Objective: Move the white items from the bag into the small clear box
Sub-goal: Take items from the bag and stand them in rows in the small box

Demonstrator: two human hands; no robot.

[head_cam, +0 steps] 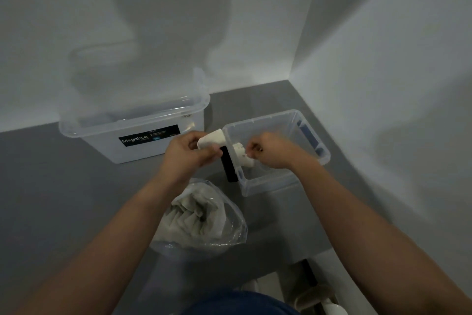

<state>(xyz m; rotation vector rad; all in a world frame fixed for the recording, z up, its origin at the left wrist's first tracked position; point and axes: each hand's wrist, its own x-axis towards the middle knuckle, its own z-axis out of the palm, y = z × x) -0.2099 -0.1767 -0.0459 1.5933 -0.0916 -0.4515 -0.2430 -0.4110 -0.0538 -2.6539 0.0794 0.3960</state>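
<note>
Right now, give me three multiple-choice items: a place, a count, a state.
1. Where is the bag? A) on the floor B) on the grey counter C) on a shelf
2. How many white items are held? A) none B) two C) five
3. The small clear box is: A) lidded B) open-topped C) upside down

1 B: it sits on the counter, near the person.
2 B: the left hand grips a rolled white item, and the right hand pinches a second white item at the box.
3 B: its inside shows, no lid on.
</note>
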